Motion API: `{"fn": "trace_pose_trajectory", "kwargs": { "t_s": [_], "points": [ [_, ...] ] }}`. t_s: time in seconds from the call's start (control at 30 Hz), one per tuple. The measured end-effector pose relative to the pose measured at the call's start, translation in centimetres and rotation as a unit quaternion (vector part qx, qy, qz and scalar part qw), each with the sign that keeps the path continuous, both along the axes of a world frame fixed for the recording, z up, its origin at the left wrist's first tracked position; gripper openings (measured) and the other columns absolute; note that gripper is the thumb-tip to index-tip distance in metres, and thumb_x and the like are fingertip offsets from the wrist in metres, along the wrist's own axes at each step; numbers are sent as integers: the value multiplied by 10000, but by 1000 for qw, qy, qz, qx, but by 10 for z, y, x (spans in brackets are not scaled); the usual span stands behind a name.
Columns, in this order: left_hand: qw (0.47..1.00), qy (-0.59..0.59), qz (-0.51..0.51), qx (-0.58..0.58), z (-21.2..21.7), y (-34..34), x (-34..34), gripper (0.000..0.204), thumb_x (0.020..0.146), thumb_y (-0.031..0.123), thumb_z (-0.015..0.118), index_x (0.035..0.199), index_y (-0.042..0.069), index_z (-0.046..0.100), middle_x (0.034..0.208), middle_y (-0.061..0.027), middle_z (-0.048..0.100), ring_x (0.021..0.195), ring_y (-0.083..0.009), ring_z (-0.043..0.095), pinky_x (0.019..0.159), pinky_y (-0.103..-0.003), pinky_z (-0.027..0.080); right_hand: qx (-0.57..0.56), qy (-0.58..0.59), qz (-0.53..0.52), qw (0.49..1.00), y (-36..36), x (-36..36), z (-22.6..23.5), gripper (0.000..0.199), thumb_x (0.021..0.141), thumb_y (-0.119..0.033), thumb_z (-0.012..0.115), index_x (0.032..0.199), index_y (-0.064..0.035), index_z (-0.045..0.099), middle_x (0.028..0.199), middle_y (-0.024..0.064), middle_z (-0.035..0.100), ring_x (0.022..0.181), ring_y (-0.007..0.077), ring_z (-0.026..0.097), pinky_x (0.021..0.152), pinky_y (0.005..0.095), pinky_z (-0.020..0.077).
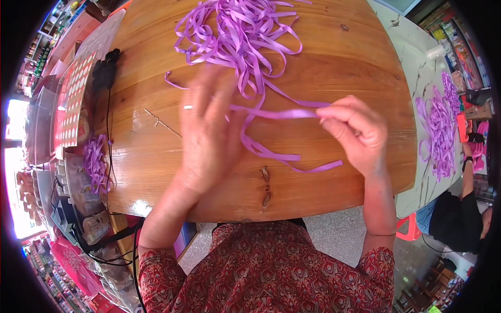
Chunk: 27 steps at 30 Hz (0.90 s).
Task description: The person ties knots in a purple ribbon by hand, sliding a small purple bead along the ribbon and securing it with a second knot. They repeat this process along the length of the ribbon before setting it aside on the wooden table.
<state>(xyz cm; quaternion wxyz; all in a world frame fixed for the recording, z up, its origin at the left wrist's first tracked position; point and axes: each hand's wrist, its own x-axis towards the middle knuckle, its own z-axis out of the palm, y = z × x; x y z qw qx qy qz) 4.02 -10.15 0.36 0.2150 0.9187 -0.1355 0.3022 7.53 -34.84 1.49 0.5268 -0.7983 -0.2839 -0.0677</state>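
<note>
A tangled heap of purple ribbon (pixel 242 36) lies on the far part of the wooden table (pixel 313 193). My right hand (pixel 357 130) is closed, pinching one purple ribbon strand (pixel 284 114) between thumb and fingertips. That strand stretches left across the table to my left hand (pixel 206 128), where it passes out of sight. Motion blurs the left fingers, so their grip on the strand cannot be made out. Loose ribbon ends (pixel 318 167) trail toward the near edge, between my hands.
A thin twig-like piece (pixel 162 123) lies left of my left hand. A dotted box (pixel 75 104), a black cable (pixel 108 146) and a small purple ribbon bunch (pixel 95 164) line the left. More ribbon (pixel 438 133) covers a marble-patterned table at right, near another person (pixel 456 219).
</note>
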Motion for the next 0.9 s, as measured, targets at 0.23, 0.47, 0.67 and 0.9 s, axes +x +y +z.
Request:
{"fn": "trace_pose_trajectory", "kwargs": {
  "t_s": [0.23,0.47,0.67,0.9],
  "points": [
    [594,453,-197,-635,14,-60,-9,244,895,49,605,1131,-6,574,988,-54,607,898,-113,581,759,-265,495,-65,-219,37,973,9,-9,-3,216,726,34,717,938,11,684,795,66,583,682,170,545,570,263,442],
    [601,430,-152,-657,-6,-44,-15,179,877,139,675,994,6,653,814,47,597,729,-13,502,618,-201,433,-38,-142,5,989,0,-11,-4,246,747,47,702,987,-1,687,811,63,599,679,154,554,565,251,446],
    [922,237,-165,-256,2,-32,-4,268,811,96,712,1061,25,646,794,-57,601,774,-133,577,627,-272,433,-10,-105,-15,994,-4,-11,2,201,761,58,691,956,10,684,801,78,621,683,147,583,575,234,449],
    [890,193,-241,-335,-6,-54,-16,238,877,33,616,1110,-6,591,1047,-101,569,923,-177,573,784,-291,471,27,-103,31,994,4,-14,2,197,746,24,723,930,38,655,774,90,620,678,165,568,573,257,429]
  ]
}}
